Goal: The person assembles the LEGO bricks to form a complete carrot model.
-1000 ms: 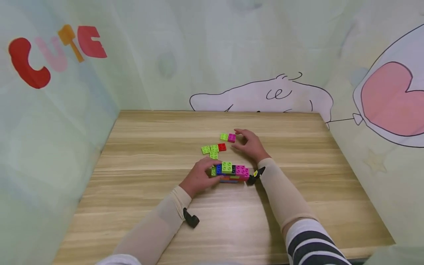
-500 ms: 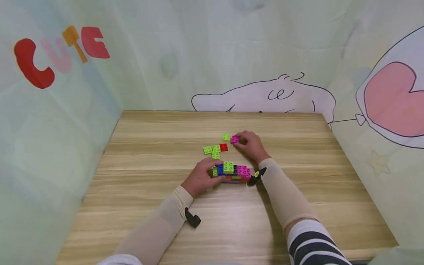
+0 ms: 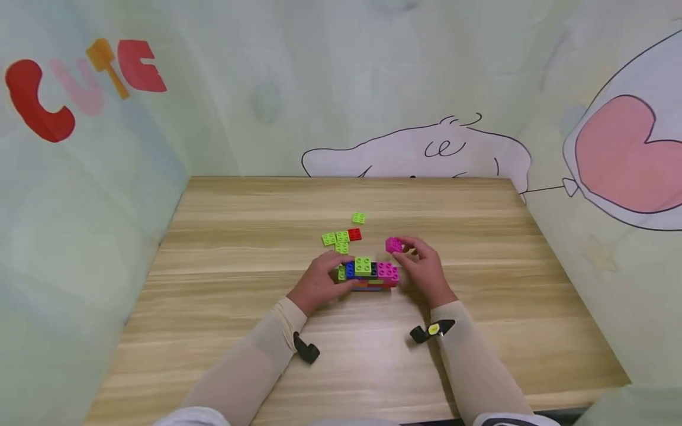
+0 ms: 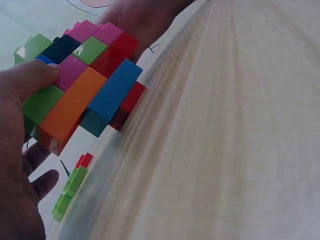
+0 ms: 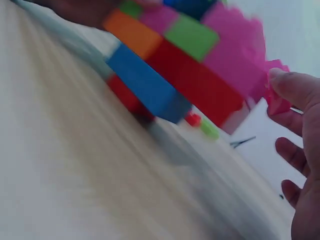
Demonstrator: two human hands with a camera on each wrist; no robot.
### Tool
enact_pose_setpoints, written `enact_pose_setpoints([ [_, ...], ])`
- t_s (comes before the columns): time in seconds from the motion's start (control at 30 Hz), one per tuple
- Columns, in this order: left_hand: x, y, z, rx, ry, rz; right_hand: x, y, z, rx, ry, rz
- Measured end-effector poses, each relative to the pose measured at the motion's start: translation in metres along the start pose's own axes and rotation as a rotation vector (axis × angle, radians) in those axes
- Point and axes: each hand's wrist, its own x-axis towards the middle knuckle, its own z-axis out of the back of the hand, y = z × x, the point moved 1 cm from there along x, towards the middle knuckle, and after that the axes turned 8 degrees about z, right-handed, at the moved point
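A block structure (image 3: 373, 283) of stacked toy bricks in several colours stands on the table, with a lime brick (image 3: 363, 266) on its top. My left hand (image 3: 321, 281) grips its left end between thumb and fingers; the left wrist view shows the thumb on its near side, over an orange brick (image 4: 75, 105). In my right hand (image 3: 426, 267) a small magenta brick (image 3: 393, 245) is pinched between thumb and index finger, above and behind the structure's right end. The right wrist view, partly blurred, shows that magenta brick (image 5: 278, 95) beside the structure's pink end.
Behind the structure lie several loose lime bricks (image 3: 342, 236) and a red brick (image 3: 354, 234) side by side. Farther back a single lime brick (image 3: 359, 218) lies alone on the wooden table (image 3: 245, 225). Printed cloth walls (image 3: 256, 89) enclose the table's back and sides.
My right hand has taken hold of the magenta brick beside the far lime brick and brought it back toward the structure. My left hand keeps its grip on the structure.
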Motion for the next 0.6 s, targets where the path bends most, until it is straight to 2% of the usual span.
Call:
enact_pose_setpoints([
  [0.17,0.0,0.0,0.0,0.003,0.009,0.026,-0.026,0.022,0.003,-0.004,-0.068,0.183],
  [0.33,0.001,0.002,0.0,0.002,0.008,0.037,-0.034,0.036,-0.002,-0.11,-0.021,0.342],
  [0.47,0.002,0.002,0.0,-0.002,0.003,0.023,-0.035,0.038,-0.007,-0.152,0.021,0.375],
  [0.6,0.001,0.002,0.0,-0.014,0.002,0.012,-0.035,0.041,-0.009,-0.155,0.003,0.379],
])
